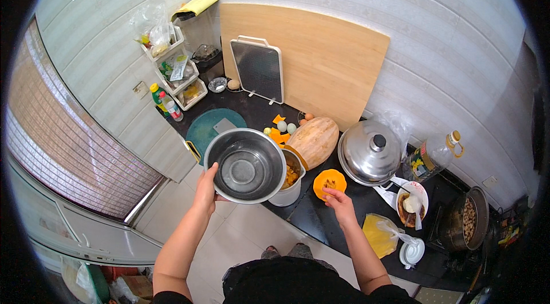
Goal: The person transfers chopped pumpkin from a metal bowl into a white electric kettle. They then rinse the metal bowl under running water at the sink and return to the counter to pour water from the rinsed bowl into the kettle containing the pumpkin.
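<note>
My left hand point(207, 190) grips the rim of a stainless steel bowl point(242, 171), tilted so that its bare inside faces me. Partly behind the bowl stands a white jug point(285, 196) with orange-brown pieces point(291, 175) inside. Over the worktop, my right hand point(340, 205) has its fingertips at the lower edge of a scalloped orange piece point(330, 181), which looks like a cut pumpkin end with stringy pulp in its middle. Whether those fingers pinch anything is unclear. Beyond the jug lies a large cut pumpkin point(316, 141), its cut end towards the jug.
A green cutting board point(202, 126) carries a cleaver point(224, 125). Pumpkin chunks point(276, 136) and eggs point(291, 128) lie near the pumpkin. Rightward are a domed steel lid point(369, 153), an oil bottle point(429, 158), a bowl with a spoon point(412, 205), a yellow bag point(380, 233) and a pot point(459, 222).
</note>
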Demonstrator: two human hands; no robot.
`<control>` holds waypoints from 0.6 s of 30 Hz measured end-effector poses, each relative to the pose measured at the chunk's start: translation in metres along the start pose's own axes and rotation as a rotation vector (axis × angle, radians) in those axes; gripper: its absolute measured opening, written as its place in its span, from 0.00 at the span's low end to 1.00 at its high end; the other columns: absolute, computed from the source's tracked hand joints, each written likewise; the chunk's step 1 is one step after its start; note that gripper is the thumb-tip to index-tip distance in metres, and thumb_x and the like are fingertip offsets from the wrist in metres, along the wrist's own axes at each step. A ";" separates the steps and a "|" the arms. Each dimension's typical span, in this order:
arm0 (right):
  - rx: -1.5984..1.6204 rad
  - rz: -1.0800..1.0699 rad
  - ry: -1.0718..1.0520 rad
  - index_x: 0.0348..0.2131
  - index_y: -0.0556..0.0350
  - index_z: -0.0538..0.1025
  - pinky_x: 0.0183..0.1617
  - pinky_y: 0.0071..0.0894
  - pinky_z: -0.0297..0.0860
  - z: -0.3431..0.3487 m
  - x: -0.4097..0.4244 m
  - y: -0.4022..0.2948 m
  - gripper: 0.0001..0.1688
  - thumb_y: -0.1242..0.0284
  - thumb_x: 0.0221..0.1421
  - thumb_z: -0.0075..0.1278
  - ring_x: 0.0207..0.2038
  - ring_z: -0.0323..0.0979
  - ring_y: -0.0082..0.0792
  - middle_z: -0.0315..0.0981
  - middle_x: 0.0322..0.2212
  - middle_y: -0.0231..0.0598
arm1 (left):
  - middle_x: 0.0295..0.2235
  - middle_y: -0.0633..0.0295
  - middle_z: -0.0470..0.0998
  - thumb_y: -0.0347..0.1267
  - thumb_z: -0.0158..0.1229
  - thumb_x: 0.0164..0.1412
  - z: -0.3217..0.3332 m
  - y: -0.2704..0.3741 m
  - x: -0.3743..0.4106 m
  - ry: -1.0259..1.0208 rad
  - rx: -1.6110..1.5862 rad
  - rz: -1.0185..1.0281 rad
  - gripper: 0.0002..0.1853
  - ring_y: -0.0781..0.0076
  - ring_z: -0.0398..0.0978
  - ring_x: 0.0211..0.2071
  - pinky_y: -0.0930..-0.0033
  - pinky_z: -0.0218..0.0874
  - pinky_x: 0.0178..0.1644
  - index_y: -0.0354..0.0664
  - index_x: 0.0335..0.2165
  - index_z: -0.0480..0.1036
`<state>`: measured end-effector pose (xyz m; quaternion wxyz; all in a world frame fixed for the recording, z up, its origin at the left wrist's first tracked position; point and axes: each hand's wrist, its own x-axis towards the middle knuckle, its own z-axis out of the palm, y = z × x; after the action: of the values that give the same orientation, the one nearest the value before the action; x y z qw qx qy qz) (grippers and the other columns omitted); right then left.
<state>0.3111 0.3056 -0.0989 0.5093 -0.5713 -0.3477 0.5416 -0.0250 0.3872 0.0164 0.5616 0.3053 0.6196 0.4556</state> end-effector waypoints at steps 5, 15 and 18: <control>0.015 0.001 0.001 0.42 0.56 0.73 0.41 0.19 0.66 0.000 -0.002 -0.002 0.14 0.78 0.53 0.45 0.40 0.70 0.24 0.71 0.40 0.33 | 0.32 0.54 0.74 0.48 0.44 0.57 0.003 0.004 0.000 -0.016 0.015 0.011 0.26 0.61 0.75 0.25 0.53 0.71 0.22 0.36 0.43 0.65; 0.030 -0.001 0.004 0.42 0.55 0.73 0.41 0.19 0.66 0.000 -0.002 0.000 0.14 0.78 0.53 0.45 0.40 0.70 0.23 0.71 0.40 0.33 | 0.30 0.53 0.73 0.47 0.46 0.56 0.006 0.007 0.006 -0.008 0.054 0.013 0.26 0.61 0.75 0.24 0.53 0.70 0.19 0.36 0.43 0.63; 0.028 0.004 0.010 0.42 0.55 0.73 0.40 0.19 0.66 0.000 -0.003 -0.001 0.15 0.79 0.53 0.45 0.40 0.71 0.23 0.71 0.40 0.33 | 0.31 0.53 0.73 0.47 0.46 0.56 0.009 0.009 0.006 0.007 0.069 0.017 0.26 0.61 0.75 0.24 0.53 0.70 0.19 0.36 0.44 0.62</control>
<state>0.3103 0.3035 -0.0973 0.5180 -0.5674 -0.3363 0.5447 -0.0187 0.3976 0.0226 0.5448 0.3282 0.6342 0.4396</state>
